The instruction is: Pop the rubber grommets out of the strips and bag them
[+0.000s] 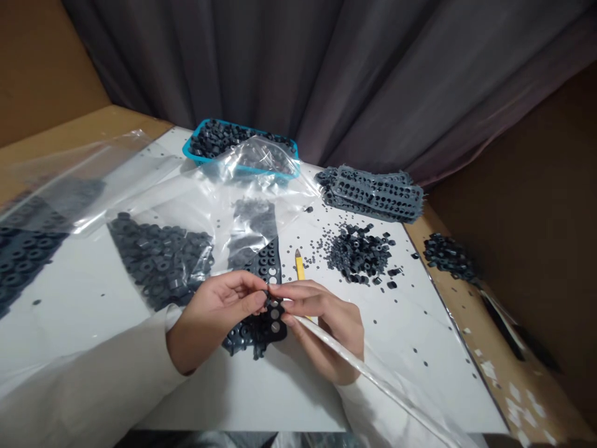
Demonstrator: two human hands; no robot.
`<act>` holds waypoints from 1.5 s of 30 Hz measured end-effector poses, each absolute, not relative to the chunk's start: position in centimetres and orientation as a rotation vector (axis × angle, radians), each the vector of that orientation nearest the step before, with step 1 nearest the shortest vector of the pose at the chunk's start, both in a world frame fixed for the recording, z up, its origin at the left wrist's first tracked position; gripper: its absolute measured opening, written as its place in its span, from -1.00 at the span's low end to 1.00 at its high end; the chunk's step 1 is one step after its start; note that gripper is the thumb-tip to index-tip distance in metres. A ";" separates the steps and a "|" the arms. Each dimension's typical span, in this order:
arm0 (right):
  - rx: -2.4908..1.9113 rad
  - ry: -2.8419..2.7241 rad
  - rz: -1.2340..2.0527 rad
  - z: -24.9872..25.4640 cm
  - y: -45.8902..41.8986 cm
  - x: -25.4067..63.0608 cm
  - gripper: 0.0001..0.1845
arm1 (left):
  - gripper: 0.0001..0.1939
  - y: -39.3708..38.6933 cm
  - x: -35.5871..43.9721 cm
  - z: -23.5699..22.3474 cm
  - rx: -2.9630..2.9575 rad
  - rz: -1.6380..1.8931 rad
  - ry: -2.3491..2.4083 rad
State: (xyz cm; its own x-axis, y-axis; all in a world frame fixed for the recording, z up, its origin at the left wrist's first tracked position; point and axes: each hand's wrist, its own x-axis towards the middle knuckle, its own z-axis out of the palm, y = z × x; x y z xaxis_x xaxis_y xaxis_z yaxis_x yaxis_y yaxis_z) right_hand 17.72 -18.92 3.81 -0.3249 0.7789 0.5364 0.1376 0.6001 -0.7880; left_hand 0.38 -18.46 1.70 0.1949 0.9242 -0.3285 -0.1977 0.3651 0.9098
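Near the middle of the white tabletop, my left hand pinches a small black rubber bushing between thumb and fingers. My right hand meets it fingertip to fingertip, its thumb and fingers closed on the edge of a clear plastic bag, which runs toward the lower right. Under both hands lies a black perforated rubber sheet with rows of round holes; its far part shows hazily through clear film. A yellow cutter rests just beyond my right fingers, its lower end hidden.
A blue basket full of black ring-shaped parts stands at the back. More rings lie under clear film at left. Stacked perforated strips and a heap of small black pieces lie at right. A grey curtain hangs behind.
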 end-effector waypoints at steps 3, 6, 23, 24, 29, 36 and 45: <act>-0.752 -1.829 0.761 3.9 -19.0 17.7 -0.80 | -0.71 -18.4 0.4 1.8 0.852 0.936 1.073; -0.754 -1.857 0.734 4.0 -19.0 17.7 -0.78 | -0.73 -18.4 0.4 1.7 0.844 0.935 1.069; -0.754 -1.855 0.814 3.3 -19.4 17.7 -0.74 | -0.68 -18.5 0.3 0.9 0.771 0.983 0.933; -0.763 -1.847 0.827 3.2 -19.4 17.7 -0.74 | -0.68 -18.6 0.3 0.9 0.761 0.983 0.926; -0.747 -1.842 0.803 3.0 -19.4 17.7 -0.74 | -0.68 -18.6 0.4 0.8 0.737 0.998 0.907; -0.759 -1.878 0.731 3.2 -19.4 17.5 -0.73 | -0.67 -18.5 0.4 0.6 0.721 1.008 0.890; -0.764 -1.933 0.614 3.3 -19.5 17.5 -0.71 | -0.64 -18.6 0.6 0.9 0.703 1.043 0.881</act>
